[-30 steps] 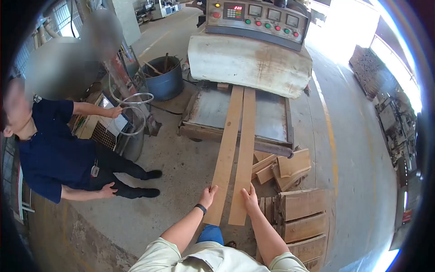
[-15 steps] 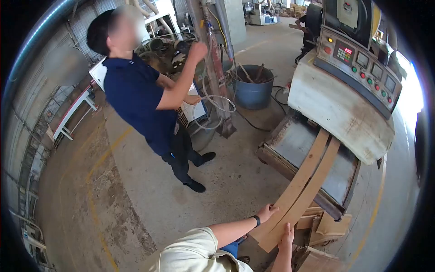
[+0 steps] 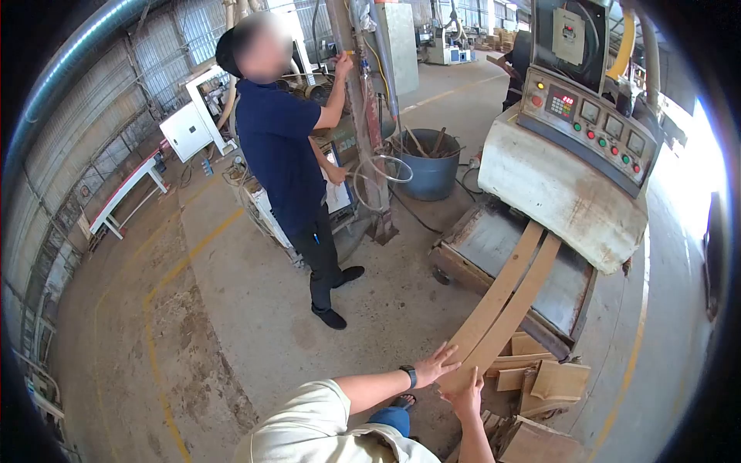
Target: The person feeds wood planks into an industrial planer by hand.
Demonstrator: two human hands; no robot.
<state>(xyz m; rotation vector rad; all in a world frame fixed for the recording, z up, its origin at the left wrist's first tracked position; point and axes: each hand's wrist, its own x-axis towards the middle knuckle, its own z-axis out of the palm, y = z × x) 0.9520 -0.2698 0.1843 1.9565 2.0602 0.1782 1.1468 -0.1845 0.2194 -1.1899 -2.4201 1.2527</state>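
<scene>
Two long, thin wooden boards (image 3: 498, 297) lie side by side with a narrow gap, running from my hands into the machine (image 3: 563, 181). My left hand (image 3: 434, 366) rests its spread fingers on top of the left board near its end. At the near end of the right board, my right hand (image 3: 465, 397) grips the wood with the thumb on top and the other fingers hidden beneath. The boards' far ends vanish under the machine's white hood. The metal infeed table (image 3: 494, 230) supports them partway along.
Wood pieces (image 3: 559, 382) are stacked below the infeed table, near my right arm. A co-worker (image 3: 282, 154) stands to the left by a steel post (image 3: 363, 100), one hand raised to it. A blue bin (image 3: 428, 166) with scraps stands behind. The control panel (image 3: 590, 127) tops the machine.
The boards have slid a little farther into the machine. My left hand has gone from a thumb-on-top hold to spread fingers. The co-worker has shifted right and turned toward the post.
</scene>
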